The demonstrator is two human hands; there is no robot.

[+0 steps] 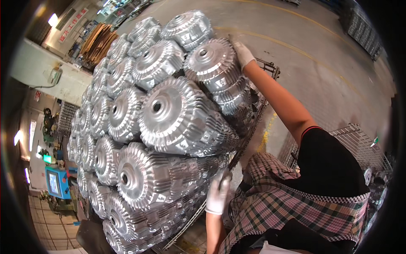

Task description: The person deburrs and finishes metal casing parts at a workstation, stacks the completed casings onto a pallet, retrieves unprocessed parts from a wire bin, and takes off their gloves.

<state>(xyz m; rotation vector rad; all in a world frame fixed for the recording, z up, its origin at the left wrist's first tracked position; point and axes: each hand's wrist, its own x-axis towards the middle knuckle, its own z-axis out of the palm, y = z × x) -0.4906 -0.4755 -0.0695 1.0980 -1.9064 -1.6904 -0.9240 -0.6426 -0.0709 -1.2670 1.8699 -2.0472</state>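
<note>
Silver finned metal housings [169, 110] with a round hole in each end are stacked in several tiers before me. My right hand [243, 51], in a white glove, reaches to the far right of the stack. Its fingers stretch along the side of an upper housing [211, 57]; their tips are partly hidden. Lower down, my left hand [218, 195], also white-gloved, is closed round the dark metal rim [244, 146] of the wire cage beneath the stack. The near housing [137, 175] lies just left of that hand.
At the left stands a blue machine panel [58, 183] with a lit screen. Brown cardboard sheets [96, 42] are piled at the back left. Another wire cage [359, 142] with metal parts is behind my right side. A dark stack [363, 31] stands far right on the grey floor [304, 51].
</note>
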